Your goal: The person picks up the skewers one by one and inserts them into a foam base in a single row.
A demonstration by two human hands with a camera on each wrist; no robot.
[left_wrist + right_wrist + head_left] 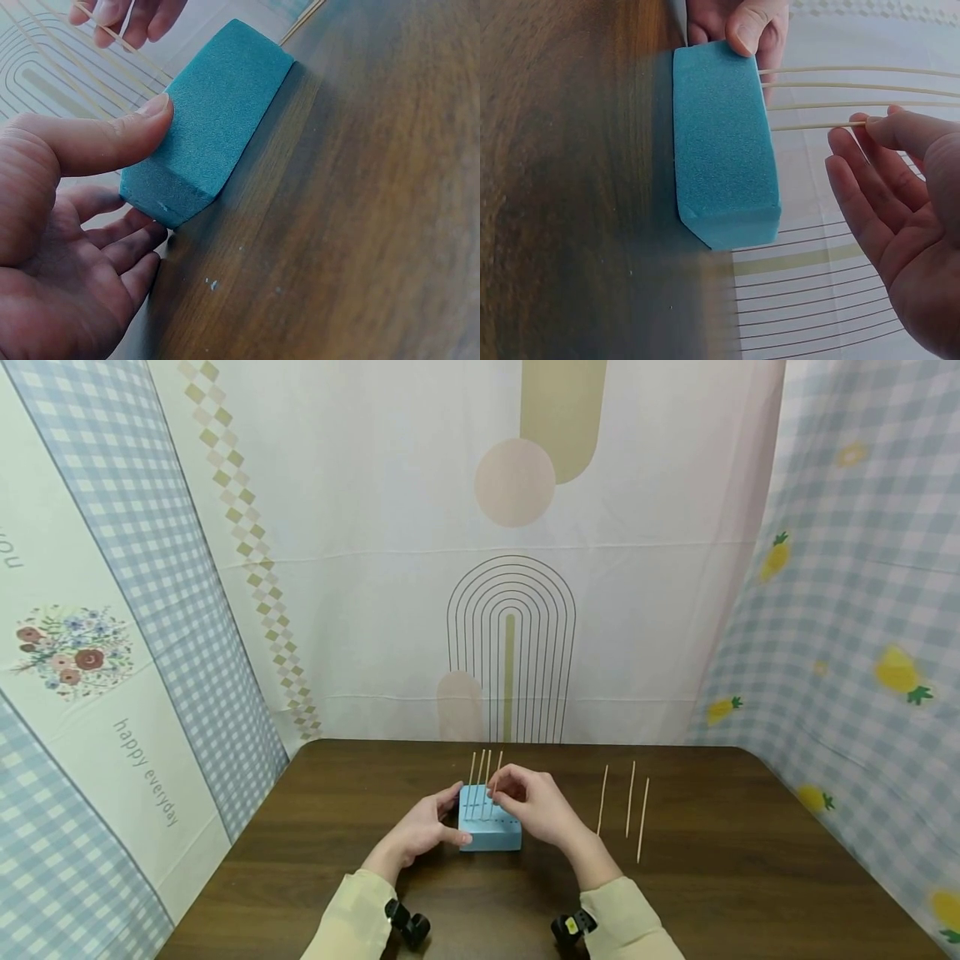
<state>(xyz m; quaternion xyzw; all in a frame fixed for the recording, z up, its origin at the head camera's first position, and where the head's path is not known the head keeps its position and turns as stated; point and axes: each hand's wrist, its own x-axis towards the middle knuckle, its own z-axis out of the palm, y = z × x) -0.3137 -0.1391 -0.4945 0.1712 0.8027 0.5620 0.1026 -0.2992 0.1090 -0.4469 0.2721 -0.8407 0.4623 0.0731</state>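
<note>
A light-blue foam block (491, 841) stands on the table with several thin wooden sticks (817, 87) upright in its top. My left hand (422, 828) holds the block at its left end; the thumb (124, 142) lies on the near face and the other fingers go round the left side. Between thumb and fingertips, my right hand (542, 806) pinches the rightmost stick (810, 126), partway up from the block. In the right wrist view, this stick's lower end meets the block's top; how deep it goes is hidden.
Three loose wooden sticks, a left one (602, 802), a middle one (630, 800) and a right one (642, 821), lie on the dark wooden table (720, 893) right of the block. Patterned cloth (375, 610) hangs behind the table and at both sides.
</note>
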